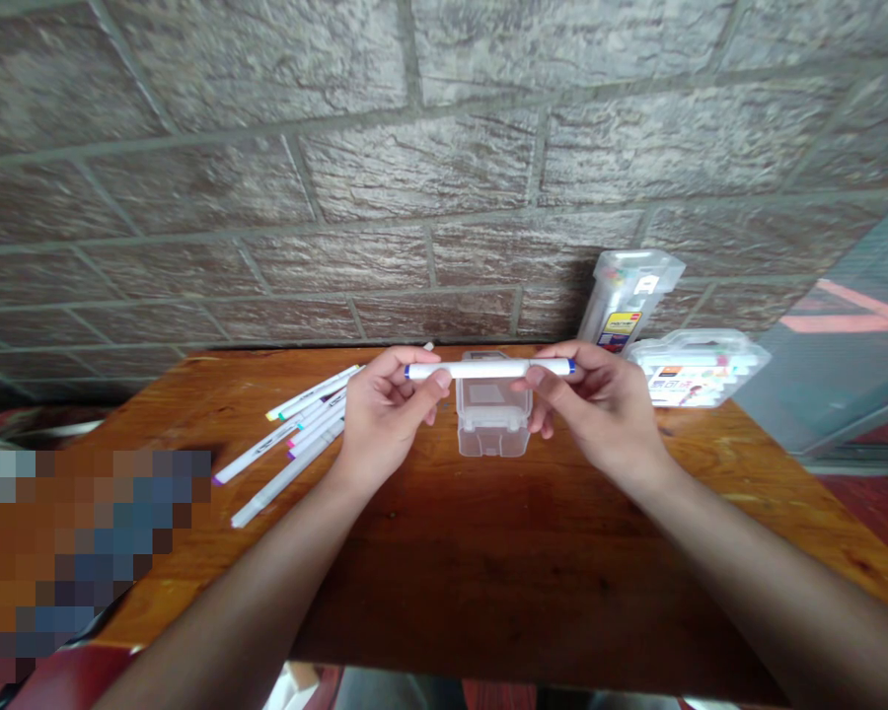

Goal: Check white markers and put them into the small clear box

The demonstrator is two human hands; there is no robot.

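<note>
A white marker (488, 369) with blue ends is held level above the table, one end in each hand. My left hand (392, 404) pinches its left part between thumb and fingers. At the other end, my right hand (588, 399) grips it the same way. Behind and below the marker stands a clear plastic case (493, 434) with its lid raised, partly hidden by the marker and my right fingers. To the left of my left hand lies a loose bunch of white markers (281, 459) with coloured ends, partly covered by that hand.
A tall clear marker box (622, 296) stands against the stone-block wall (429, 177) at the back right. Beside it is a clear carry case (700, 380) with a handle. The wooden table (474, 572) ends near my body. A pixelated patch covers the lower left.
</note>
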